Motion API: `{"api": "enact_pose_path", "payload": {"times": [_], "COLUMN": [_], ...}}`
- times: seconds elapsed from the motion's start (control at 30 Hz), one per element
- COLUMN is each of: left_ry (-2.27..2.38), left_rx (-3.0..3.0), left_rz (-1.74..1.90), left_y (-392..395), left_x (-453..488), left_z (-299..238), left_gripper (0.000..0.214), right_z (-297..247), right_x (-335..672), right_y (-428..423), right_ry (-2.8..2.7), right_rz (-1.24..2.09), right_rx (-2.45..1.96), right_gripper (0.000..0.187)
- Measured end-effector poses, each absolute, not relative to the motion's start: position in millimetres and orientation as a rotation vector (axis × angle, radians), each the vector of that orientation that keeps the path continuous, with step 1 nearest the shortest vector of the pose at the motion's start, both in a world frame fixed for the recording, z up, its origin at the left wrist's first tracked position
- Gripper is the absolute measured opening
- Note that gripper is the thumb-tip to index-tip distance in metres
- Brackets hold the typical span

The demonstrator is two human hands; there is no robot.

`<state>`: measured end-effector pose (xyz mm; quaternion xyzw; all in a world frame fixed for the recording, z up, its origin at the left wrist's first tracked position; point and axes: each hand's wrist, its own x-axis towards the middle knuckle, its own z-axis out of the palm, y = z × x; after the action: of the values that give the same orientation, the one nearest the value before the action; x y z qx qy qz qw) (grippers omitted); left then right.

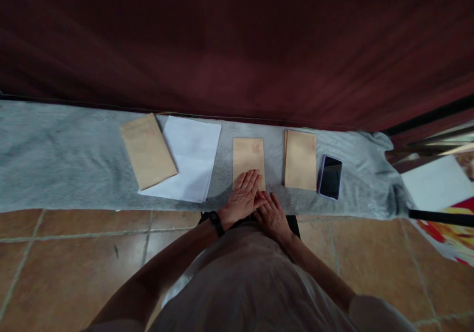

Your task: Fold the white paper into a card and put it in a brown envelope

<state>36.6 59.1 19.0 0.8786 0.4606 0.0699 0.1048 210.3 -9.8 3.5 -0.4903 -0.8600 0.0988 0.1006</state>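
Observation:
A brown paper envelope (247, 155) with small red print near its top right lies upright in front of me on the grey cloth. My left hand (244, 194), with a dark band on the wrist, rests flat over the envelope's lower part, fingers stretched out. Beside it, my right hand (273, 216) lies with fingers extended at the envelope's lower right corner and the cloth edge. The two hands touch or overlap near the thumbs. Neither hand grips anything that I can see. The envelope's bottom edge is hidden under the hands.
To the right are a small stack of brown envelopes (300, 159) and a phone (331, 177). White paper sheets (192, 157) lie on the left, partly under another brown envelope (148, 150). The grey cloth (66, 159) covers a narrow table against a dark red curtain (222, 51).

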Motion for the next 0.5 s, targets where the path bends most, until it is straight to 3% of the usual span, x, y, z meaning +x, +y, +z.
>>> {"api": "enact_pose_path", "payload": {"times": [0.27,0.5], "left_ry": [1.256,1.249], "left_rx": [2.594,2.578], "left_rz": [0.200,0.178], "left_y": [29.2,20.9], "left_x": [4.9,-8.0], "left_z": [26.4,31.5], "left_gripper": [0.086,0.081], "right_z": [3.8,7.6], "right_x": [212.9,212.8], "right_y": [-9.7,-9.4], "right_ry": [-2.565,-2.554], "right_rz": [0.300,0.307], "right_rx": [-1.423,-1.408], "right_gripper": [0.071,0.071]}}
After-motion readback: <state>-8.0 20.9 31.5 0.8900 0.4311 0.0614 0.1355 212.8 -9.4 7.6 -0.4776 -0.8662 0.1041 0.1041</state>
